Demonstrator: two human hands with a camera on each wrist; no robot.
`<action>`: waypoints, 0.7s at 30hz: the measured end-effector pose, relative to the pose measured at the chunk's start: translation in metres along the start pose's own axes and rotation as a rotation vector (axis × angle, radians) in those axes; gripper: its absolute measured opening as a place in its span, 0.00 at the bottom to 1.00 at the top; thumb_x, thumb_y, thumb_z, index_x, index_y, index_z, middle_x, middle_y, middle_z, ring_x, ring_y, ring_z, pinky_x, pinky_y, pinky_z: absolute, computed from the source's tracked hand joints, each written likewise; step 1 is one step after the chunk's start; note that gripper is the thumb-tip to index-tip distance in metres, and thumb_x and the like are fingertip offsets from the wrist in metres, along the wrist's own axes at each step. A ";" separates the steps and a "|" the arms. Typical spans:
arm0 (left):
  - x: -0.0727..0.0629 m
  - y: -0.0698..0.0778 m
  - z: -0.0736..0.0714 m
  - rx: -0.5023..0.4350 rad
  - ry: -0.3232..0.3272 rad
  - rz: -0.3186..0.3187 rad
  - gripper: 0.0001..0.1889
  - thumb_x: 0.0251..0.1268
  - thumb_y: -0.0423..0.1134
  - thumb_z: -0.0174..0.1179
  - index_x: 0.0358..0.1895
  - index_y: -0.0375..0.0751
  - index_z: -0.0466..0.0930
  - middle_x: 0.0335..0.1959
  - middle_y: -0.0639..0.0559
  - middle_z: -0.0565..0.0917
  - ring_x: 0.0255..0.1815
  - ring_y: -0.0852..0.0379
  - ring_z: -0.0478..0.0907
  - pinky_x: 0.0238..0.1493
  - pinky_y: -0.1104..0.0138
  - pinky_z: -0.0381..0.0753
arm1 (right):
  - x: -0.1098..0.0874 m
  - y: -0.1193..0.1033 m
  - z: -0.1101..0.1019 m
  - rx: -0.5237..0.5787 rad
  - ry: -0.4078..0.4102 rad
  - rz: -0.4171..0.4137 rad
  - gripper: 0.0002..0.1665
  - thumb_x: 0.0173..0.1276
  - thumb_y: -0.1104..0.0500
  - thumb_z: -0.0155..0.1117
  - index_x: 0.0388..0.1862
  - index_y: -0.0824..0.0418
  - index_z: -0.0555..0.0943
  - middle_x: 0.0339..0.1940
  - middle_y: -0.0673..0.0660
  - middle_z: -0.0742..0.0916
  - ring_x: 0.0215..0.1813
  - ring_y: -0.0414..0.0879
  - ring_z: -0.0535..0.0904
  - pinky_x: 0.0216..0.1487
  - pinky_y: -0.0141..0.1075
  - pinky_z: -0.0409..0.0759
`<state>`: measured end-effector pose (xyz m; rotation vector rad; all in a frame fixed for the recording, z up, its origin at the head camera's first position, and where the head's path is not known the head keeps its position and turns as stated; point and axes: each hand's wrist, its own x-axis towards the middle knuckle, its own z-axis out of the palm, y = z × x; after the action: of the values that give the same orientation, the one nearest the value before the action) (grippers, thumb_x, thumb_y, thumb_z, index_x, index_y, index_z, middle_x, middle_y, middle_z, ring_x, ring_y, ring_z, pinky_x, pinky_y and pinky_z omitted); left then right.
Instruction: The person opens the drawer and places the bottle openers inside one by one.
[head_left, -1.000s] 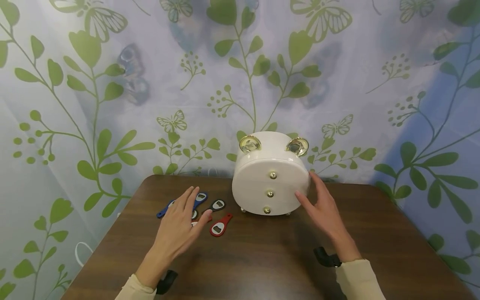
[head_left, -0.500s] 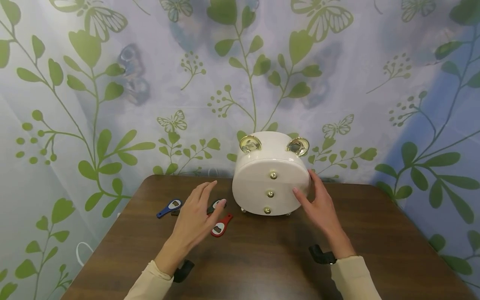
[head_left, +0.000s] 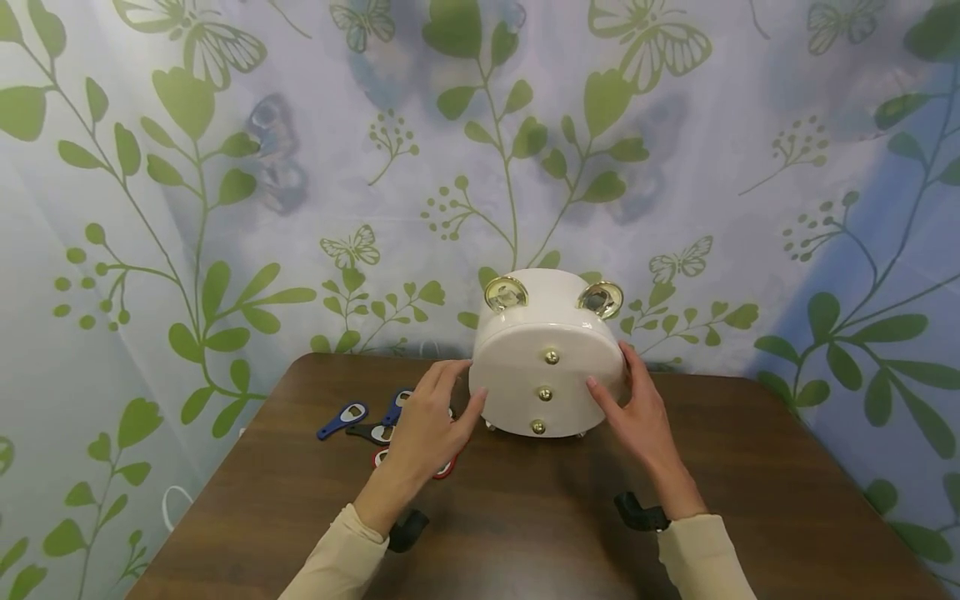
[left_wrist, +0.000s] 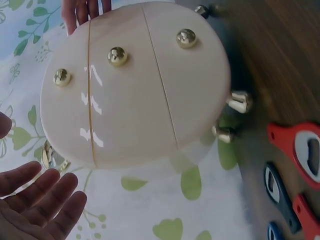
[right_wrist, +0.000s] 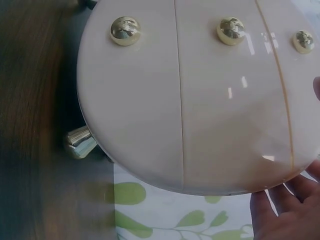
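A glossy white rounded chest of small drawers (head_left: 506,379) stands on the table, with three gold knobs down its front, gold ears on top and short gold feet. My right hand (head_left: 641,421) rests against its right side, fingers along the side wall and thumb over the front. On the other side, my left hand (head_left: 427,425) is spread, with its fingertips right at the chest's left edge. In the left wrist view its fingers (left_wrist: 60,210) hold nothing. Two seams between the drawers (left_wrist: 125,100) show, all closed.
Several bottle openers lie left of the chest, among them a blue bottle opener (head_left: 342,420), a black bottle opener (head_left: 367,432) and a red bottle opener (head_left: 445,469) partly behind my left hand. A patterned curtain (head_left: 397,250) hangs behind the brown table (head_left: 540,517).
My left hand has moved right, from over the bottle openers to the left side of the chest. My right hand has stayed at the chest's right side, its thumb slightly nearer the front.
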<state>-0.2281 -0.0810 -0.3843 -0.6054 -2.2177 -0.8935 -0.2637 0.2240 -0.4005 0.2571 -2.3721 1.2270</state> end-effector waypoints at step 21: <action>0.025 0.023 0.051 -0.082 0.068 0.094 0.16 0.67 0.42 0.70 0.51 0.36 0.83 0.45 0.46 0.85 0.42 0.51 0.84 0.44 0.60 0.87 | 0.002 0.005 0.004 0.028 0.009 0.011 0.49 0.73 0.48 0.68 0.84 0.56 0.55 0.79 0.66 0.69 0.76 0.64 0.68 0.71 0.65 0.68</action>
<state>-0.2508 -0.0241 -0.3843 -0.7013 -2.0829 -0.9465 -0.2684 0.2234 -0.4057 0.2476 -2.3530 1.2651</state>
